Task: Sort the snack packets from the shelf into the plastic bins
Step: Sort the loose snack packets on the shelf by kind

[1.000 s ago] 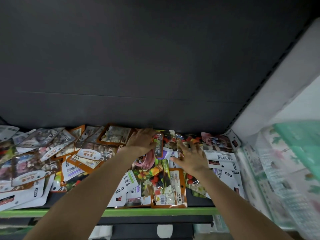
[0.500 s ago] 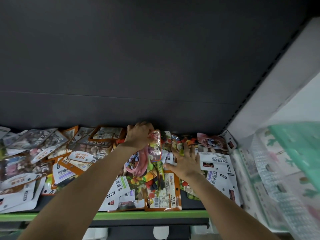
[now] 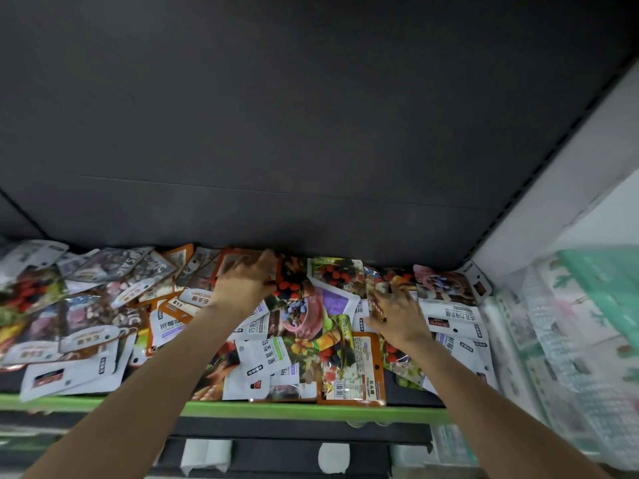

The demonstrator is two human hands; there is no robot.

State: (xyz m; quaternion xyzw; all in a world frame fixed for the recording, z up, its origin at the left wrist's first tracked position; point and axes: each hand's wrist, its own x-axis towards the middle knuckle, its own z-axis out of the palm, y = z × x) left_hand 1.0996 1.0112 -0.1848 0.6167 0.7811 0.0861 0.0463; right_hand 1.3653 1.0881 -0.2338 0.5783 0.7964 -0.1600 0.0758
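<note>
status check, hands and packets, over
Left hand reaching into back of packet pile, grip unclear. Right hand flat on packets. Nothing lifted. No bins in view.

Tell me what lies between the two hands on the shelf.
In the head view, overlapping snack packets cover the shelf between the left hand and right hand.

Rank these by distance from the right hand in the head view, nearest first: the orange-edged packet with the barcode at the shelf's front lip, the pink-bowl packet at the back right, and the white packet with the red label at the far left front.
From the right hand:
1. Pink-bowl packet, just to its right at the back.
2. Orange-edged barcode packet, below it at the green shelf edge.
3. White packet with the red label, far left front, beyond the left arm.
</note>
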